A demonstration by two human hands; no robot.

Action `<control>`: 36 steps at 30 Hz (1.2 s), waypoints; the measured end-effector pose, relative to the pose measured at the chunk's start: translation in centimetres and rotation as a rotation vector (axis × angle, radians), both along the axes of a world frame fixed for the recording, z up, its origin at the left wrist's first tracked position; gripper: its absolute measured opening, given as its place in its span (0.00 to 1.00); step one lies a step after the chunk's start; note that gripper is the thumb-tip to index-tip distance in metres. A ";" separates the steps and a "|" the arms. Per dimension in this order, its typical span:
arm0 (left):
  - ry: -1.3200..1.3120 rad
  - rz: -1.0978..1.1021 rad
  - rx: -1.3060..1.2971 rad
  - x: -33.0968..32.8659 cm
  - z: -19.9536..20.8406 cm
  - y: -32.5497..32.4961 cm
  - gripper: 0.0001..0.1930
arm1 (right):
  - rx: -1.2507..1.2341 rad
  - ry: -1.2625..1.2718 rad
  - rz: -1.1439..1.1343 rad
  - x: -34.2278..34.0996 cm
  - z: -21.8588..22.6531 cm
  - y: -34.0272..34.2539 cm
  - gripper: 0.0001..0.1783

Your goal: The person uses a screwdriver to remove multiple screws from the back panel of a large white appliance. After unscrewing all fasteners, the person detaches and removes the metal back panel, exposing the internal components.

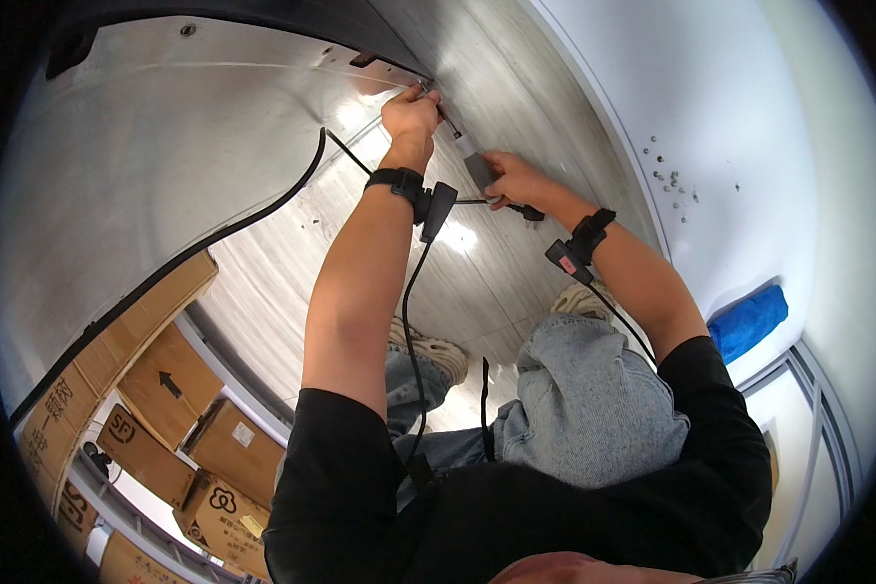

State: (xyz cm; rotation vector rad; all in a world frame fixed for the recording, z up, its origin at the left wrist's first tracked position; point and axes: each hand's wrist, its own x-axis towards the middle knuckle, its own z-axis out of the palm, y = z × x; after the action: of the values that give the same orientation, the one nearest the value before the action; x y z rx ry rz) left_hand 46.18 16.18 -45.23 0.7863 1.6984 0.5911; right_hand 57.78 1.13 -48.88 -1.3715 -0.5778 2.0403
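My right hand (519,182) is closed round the grey handle of a screwdriver (475,164). Its thin metal shaft points up and left toward the corner of a large metal panel (214,107). At that corner my left hand (412,117) is closed, thumb and fingers pinched by the shaft's far end. What lies between those fingertips is too small to make out. A black cable with a plug (529,211) passes just below my right hand, and the cable runs left along the panel's lower edge. Each wrist wears a black strap with a small wired device.
Small metal screws (670,178) lie scattered on the white surface at right, with a blue bundle (749,323) nearer me. Cardboard boxes (234,440) fill a rack at lower left. Wood-look flooring (487,277) lies under my knees, and wires hang from the wrist devices.
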 end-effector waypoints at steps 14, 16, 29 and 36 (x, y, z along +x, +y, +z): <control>-0.033 -0.048 -0.023 -0.9 0.0 -0.4 0.21 | 0.053 -0.080 0.004 -0.4 0.3 -0.3 0.36; -0.052 -0.031 -0.018 -0.9 -0.2 -0.5 0.21 | 0.064 -0.113 0.124 -0.1 0.3 -0.2 0.37; -0.054 -0.014 -0.040 -0.4 0.6 -0.4 0.21 | -0.182 0.182 -0.025 1.2 3.4 0.0 0.30; -0.098 0.002 -0.037 0.1 0.9 -0.6 0.21 | -0.045 -0.140 0.063 0.9 3.3 -0.5 0.26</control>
State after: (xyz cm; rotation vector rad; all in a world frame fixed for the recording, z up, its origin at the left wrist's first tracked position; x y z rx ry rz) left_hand 46.24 15.54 -44.28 0.7176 1.6163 0.5887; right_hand 58.70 0.59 -45.56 -1.5497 -0.6458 2.0291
